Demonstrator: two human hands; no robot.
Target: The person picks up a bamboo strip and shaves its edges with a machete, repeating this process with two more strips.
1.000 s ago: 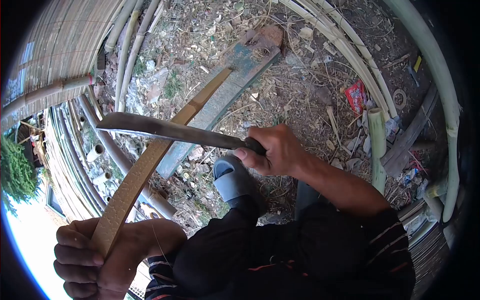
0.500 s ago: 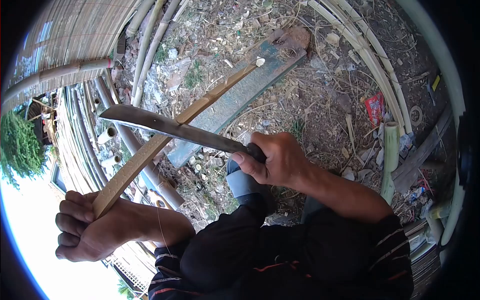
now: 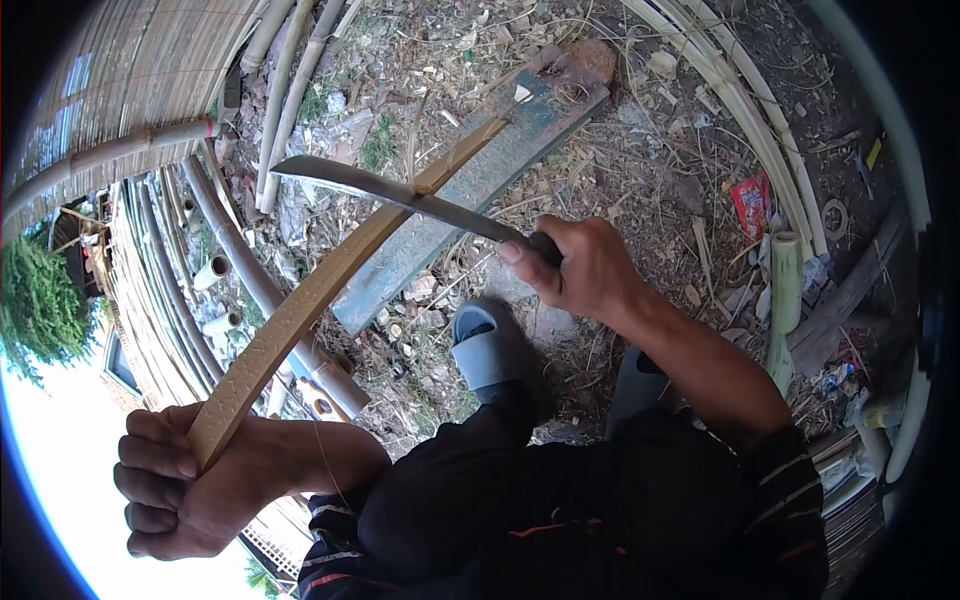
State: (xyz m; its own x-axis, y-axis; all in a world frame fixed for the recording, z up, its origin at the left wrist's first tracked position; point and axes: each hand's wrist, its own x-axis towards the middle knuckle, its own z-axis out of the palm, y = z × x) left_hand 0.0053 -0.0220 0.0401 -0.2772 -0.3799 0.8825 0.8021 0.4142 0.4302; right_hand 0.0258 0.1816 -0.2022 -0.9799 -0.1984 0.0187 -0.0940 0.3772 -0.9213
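Observation:
My left hand (image 3: pixel 190 480) is wrapped round the near end of a long wooden strip (image 3: pixel 300 305), which slants up and away across the view. The strip's far end lies over a worn blue-green board (image 3: pixel 450 215) on the ground. My right hand (image 3: pixel 580 265) grips the dark handle of a long-bladed knife (image 3: pixel 350 180). Its blade crosses the strip at about mid-length, where a thin curled sliver stands up from the wood.
Bamboo poles (image 3: pixel 235 250) and a slatted bamboo panel (image 3: pixel 150 70) are at the left. Split bamboo strips (image 3: pixel 735 90), a cut green bamboo piece (image 3: pixel 785 290) and a red packet (image 3: pixel 750 205) lie at the right. A grey sandal (image 3: pixel 490 345) is below the board.
The knife has moved up and away along the strip, with my right hand following. A sliver now stands at the blade. My left hand has shifted slightly down.

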